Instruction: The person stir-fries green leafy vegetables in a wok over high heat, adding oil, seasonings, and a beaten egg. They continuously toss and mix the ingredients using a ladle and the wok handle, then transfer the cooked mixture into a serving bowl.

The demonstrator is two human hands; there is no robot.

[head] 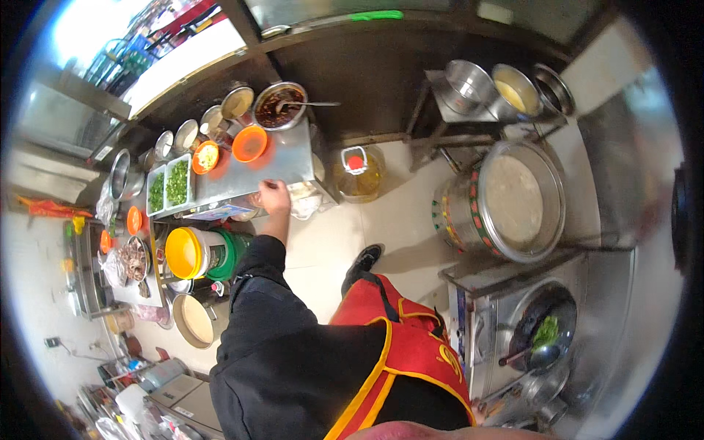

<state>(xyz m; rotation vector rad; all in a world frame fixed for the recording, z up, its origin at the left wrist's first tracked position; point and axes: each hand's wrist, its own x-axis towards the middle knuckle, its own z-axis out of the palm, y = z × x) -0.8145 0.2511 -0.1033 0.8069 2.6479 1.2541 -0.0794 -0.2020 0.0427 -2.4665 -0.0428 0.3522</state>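
My left hand [275, 196] reaches out at the front edge of a stainless steel table [286, 151], its fingers curled. Whether anything is between the fingers cannot be made out. Beyond it on the table stand an orange bowl [250, 144], a second orange bowl with pale chopped food [205, 157], and a steel basin of dark red sauce [273, 110] with a spoon in it. White trays of chopped greens [177, 182] are farther left. Only a sliver of what looks like my right hand [479, 410] shows past the apron; the rest is hidden.
At right, a wok [542, 324] holds greens and a ladle on a stove, near a large steel pot of pale liquid [517, 201]. An oil jug [358, 176] stands on the floor. A yellow-rimmed bucket [184, 253] and a deep pot [193, 322] are at left.
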